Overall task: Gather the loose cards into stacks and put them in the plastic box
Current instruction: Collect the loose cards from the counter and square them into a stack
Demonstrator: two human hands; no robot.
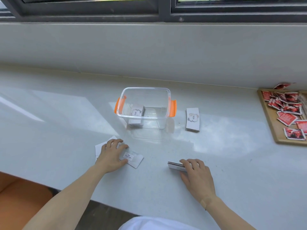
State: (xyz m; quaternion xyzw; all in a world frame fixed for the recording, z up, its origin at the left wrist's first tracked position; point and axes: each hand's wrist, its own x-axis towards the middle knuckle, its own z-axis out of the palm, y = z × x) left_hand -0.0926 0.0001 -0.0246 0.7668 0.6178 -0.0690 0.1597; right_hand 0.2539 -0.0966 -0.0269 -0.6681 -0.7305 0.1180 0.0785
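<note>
On the pale bench [66, 113] stands the clear plastic box [146, 97] with orange side latches, its long axis running left to right and its top uncovered. Inside, against its left end, one stack of cards [137, 112] lies flat, the word "love" on top reading sideways.

Just right of the box a second stack [192, 119] lies on the bench, long axis pointing away from the person (its print sideways too).

The left hand [111, 156] lies flat, fingers spread, pressing on a few loose cards [134, 159] fanned unevenly, their long axes slanting toward the right; it grips nothing. The right hand [197, 175] pinches a thin stack [176, 166] between thumb and fingers, standing it on its long edge on the bench, that edge running left to right.

At the far right a wooden tray [272, 123] holds red packets [286, 112].
</note>
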